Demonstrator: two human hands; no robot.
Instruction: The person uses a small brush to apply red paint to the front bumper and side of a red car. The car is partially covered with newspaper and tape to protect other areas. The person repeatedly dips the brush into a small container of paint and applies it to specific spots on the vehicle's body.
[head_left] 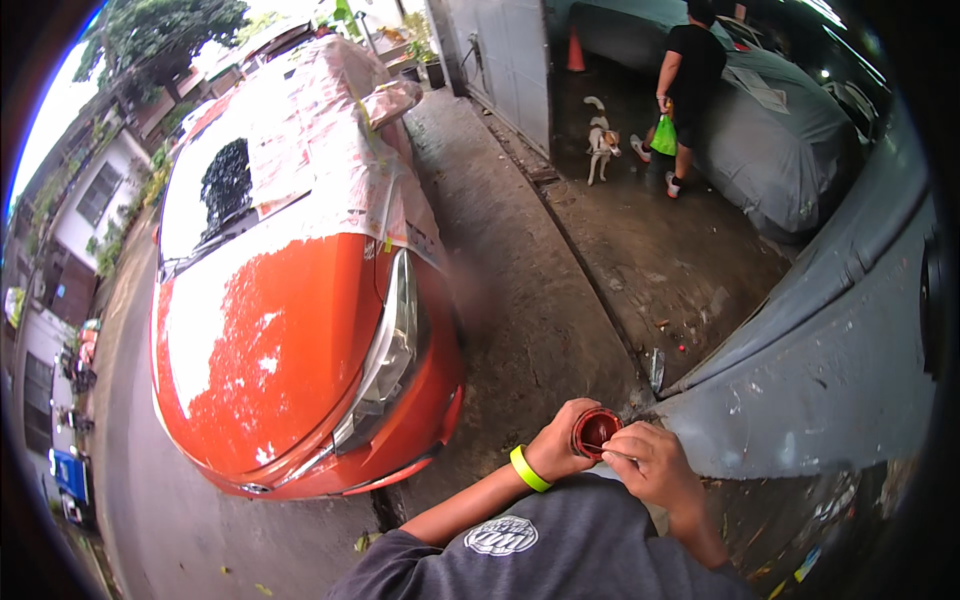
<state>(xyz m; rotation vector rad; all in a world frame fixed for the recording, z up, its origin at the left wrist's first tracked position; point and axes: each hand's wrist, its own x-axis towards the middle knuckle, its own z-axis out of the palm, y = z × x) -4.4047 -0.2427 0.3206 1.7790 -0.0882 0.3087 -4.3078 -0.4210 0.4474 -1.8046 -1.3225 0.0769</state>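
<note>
My left hand [560,442], with a yellow-green band on its wrist, is wrapped round a small round open container [583,421] with a red-stained rim. Dark red liquid, like paint, shows inside it. The fingers of my right hand [655,468] are closed on a thin stick [610,453] that lies across the container's near rim; its exact kind is too small to tell. Both hands are close together in front of my dark grey shirt.
An orange-red car [290,340] stands at left, its windows partly masked with pinkish sheets [325,130]. A grey metal gate panel [800,400] is close at right. Beyond it are a dog [602,143], a person [692,70] carrying a green bag, a covered car [780,140] and an orange cone [575,52].
</note>
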